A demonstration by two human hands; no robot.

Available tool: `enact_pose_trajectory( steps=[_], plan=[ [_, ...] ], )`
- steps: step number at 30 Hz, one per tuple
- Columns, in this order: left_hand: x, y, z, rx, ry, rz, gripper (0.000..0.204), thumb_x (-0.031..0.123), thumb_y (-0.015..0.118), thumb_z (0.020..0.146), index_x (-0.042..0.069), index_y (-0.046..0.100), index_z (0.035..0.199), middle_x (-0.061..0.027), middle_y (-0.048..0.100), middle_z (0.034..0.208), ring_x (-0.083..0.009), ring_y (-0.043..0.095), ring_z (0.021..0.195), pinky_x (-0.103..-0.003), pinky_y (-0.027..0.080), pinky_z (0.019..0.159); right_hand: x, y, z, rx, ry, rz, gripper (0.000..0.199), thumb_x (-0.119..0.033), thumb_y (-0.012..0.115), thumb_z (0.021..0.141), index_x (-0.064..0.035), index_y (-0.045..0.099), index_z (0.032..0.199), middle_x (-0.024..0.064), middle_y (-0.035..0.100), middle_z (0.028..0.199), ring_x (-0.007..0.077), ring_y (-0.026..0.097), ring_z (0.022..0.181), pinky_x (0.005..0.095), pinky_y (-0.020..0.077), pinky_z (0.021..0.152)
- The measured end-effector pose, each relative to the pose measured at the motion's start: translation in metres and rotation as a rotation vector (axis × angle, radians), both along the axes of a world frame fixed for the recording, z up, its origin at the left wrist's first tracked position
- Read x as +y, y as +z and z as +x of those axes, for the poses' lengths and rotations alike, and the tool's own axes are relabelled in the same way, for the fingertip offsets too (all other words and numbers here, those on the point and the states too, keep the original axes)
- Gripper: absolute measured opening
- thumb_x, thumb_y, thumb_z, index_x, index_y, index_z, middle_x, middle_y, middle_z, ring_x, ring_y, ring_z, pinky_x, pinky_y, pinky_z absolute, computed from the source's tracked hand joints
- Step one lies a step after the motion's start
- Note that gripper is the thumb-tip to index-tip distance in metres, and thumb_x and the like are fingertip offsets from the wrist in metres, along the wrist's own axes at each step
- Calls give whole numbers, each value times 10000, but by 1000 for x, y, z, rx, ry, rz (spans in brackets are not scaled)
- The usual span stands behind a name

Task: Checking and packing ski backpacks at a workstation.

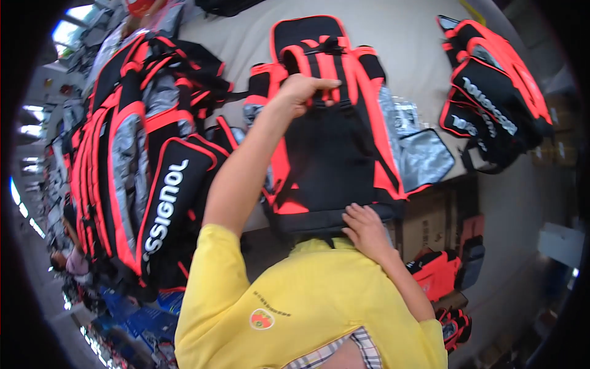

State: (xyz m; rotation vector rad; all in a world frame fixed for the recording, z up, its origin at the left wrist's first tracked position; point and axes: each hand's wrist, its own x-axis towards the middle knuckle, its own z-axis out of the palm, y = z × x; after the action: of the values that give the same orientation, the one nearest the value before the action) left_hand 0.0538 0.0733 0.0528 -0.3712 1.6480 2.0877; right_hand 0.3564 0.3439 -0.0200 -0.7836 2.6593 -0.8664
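Backpack (332, 154) laid straps-up on pale surface (227, 31)

Its upper straps (342, 67) are overlaid by the left hand (304, 93), partly curled; whether a strap is pinched cannot be told. Its base (307, 221), beside the yellow shirt (307, 289), is touched by the right hand (367, 232), loosely spread. It is flanked by piled bags (120, 160) at left, another bag (491, 111) at right.

Piled bags (126, 166) crowd the left — another bag (491, 101) (black and coral) sits right.
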Motion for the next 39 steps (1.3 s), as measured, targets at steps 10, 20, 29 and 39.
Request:
enact_pose_trajectory(
  steps=[10,20,29,39],
  plan=[
    [0,8,4,-44,78,-21,202,67,896,845,-69,773,929,-121,760,844,-209,740,661,-318,649,578,-5,8,-16,-71,-45,-26,353,-234,774,938,-12,761,1212,162,715,1341,328,620,1332,502,443,1155],
    [8,13,17,-63,117,60,203,74,896,845,-57,750,897,-119,742,821,-208,725,620,-320,659,565,-151,3,-106,-183,3,-134,423,-230,728,940,15,665,1280,176,737,1049,417,713,1007,467,574,909],
    [-9,19,42,-85,107,62,190,49,896,827,-51,755,907,-88,722,825,-177,726,637,-315,673,556,-110,-47,-125,-940,-729,-598,411,-279,586,1103,-13,567,1415,148,775,1067,220,796,861,345,627,584],
    [-18,-39,21,-43,116,-118,266,102,924,789,-76,746,877,-110,727,795,-206,727,632,-295,599,540,-14,28,-35,-1134,-605,-899,296,-180,539,1130,-34,625,1373,125,649,1404,251,654,1276,432,633,936]
  ],
)
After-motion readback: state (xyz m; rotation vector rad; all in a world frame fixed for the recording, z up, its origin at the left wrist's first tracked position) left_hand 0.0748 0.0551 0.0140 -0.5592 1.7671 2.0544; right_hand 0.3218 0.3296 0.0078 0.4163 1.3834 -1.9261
